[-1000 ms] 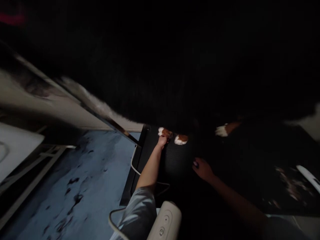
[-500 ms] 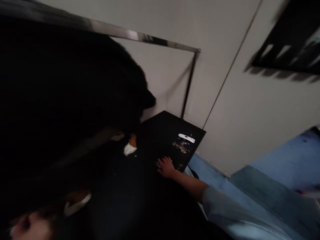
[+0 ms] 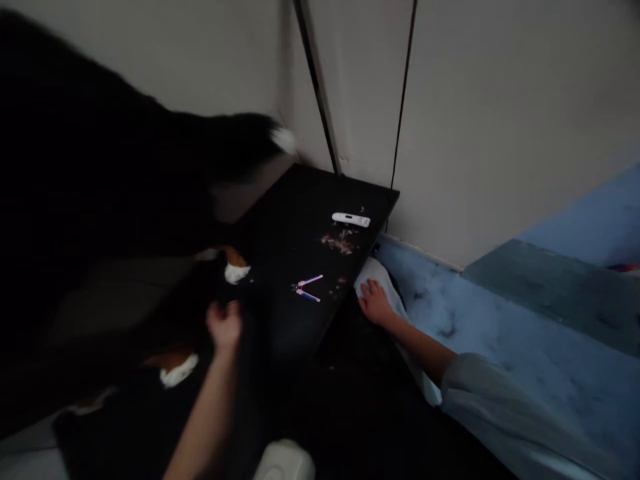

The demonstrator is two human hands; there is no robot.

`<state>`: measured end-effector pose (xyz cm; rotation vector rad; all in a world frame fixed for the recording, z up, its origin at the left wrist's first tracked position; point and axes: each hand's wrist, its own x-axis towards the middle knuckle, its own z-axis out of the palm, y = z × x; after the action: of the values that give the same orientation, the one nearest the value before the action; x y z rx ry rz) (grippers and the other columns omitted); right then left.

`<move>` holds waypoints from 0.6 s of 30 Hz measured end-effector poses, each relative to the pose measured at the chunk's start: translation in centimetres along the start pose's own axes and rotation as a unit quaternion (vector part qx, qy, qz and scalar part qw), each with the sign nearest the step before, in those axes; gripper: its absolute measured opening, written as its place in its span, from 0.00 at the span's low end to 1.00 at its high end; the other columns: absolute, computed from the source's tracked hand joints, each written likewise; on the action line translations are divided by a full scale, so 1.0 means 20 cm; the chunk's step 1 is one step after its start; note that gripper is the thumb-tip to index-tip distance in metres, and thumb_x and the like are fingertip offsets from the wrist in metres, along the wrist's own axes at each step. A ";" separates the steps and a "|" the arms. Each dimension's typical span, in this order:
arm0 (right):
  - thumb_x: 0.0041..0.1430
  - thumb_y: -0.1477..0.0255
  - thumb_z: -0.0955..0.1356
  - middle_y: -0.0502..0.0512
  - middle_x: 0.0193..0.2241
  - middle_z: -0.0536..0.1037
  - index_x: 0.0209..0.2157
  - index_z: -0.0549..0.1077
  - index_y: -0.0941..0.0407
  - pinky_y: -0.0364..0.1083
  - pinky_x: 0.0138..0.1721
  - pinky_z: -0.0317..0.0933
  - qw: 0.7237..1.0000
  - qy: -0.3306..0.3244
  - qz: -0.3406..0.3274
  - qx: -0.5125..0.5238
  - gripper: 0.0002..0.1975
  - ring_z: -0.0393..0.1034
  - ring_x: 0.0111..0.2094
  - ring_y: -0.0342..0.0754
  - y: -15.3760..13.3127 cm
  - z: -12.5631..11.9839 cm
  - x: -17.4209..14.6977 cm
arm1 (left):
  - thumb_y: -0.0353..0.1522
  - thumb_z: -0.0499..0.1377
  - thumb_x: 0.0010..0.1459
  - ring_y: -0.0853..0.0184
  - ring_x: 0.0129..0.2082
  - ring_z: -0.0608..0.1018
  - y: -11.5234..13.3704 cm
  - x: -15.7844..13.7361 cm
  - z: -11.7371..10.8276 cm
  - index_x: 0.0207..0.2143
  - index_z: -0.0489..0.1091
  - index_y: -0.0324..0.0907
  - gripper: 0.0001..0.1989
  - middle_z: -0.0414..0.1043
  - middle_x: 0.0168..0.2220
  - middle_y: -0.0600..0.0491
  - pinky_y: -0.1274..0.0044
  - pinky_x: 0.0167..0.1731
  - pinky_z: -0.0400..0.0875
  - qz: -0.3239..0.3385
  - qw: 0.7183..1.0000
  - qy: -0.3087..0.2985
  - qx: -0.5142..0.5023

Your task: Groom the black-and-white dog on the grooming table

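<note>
A large black dog (image 3: 150, 167) with tan-and-white paws stands on a black table (image 3: 280, 227) at the left. My left hand (image 3: 224, 327) is raised beside its front white paw (image 3: 237, 273), apart from it; the fingers are smeared by motion. Fingers spread, my right hand (image 3: 376, 304) rests on my leg (image 3: 373, 270) past the table edge and holds nothing. Pink-and-blue nail clippers (image 3: 309, 288) lie on the table with their handles apart. Farther back is a white hair trimmer (image 3: 351, 219), with a small pile of clippings (image 3: 340, 241) just in front.
A thin dark pole (image 3: 317, 93) rises at the table's far edge, against a pale wall (image 3: 480, 120). To the right lie a blue floor (image 3: 450, 320) and a grey-green slab (image 3: 550, 287). A white rounded object (image 3: 285, 461) shows at the bottom edge.
My right hand has left the tabletop for my leg, and the nail clippers now show on the table. My left hand has come forward near the paw. The dog's head has turned; the view has shifted.
</note>
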<state>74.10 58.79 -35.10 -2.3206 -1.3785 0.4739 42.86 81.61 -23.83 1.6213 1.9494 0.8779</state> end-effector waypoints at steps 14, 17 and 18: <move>0.64 0.64 0.63 0.72 0.61 0.67 0.62 0.66 0.59 0.66 0.61 0.52 0.942 -0.332 0.013 -0.047 0.27 0.59 0.63 0.68 0.19 -0.27 -0.19 | 0.37 0.55 0.60 0.44 0.69 0.54 -0.10 -0.44 0.60 0.65 0.58 0.25 0.35 0.53 0.67 0.26 0.54 0.65 0.52 0.149 0.946 -0.118 0.261; 0.54 0.67 0.70 0.64 0.43 0.82 0.42 0.81 0.56 0.55 0.49 0.68 0.833 -0.551 -0.051 -0.019 0.15 0.76 0.46 0.59 0.10 -0.09 -0.25 | 0.34 0.56 0.60 0.46 0.70 0.54 -0.10 -0.44 0.60 0.64 0.58 0.23 0.34 0.53 0.67 0.27 0.57 0.67 0.49 0.147 0.949 -0.112 0.255; 0.49 0.69 0.73 0.60 0.36 0.83 0.35 0.82 0.55 0.52 0.45 0.70 0.811 -0.582 -0.061 -0.010 0.09 0.78 0.40 0.56 0.09 -0.03 -0.32 | 0.33 0.56 0.60 0.47 0.70 0.54 -0.10 -0.45 0.60 0.64 0.57 0.22 0.34 0.53 0.67 0.27 0.58 0.67 0.49 0.149 0.950 -0.111 0.253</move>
<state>72.79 52.28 -34.91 -1.8669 -1.9398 2.0587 51.70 74.89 -34.05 2.2394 1.8932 0.2733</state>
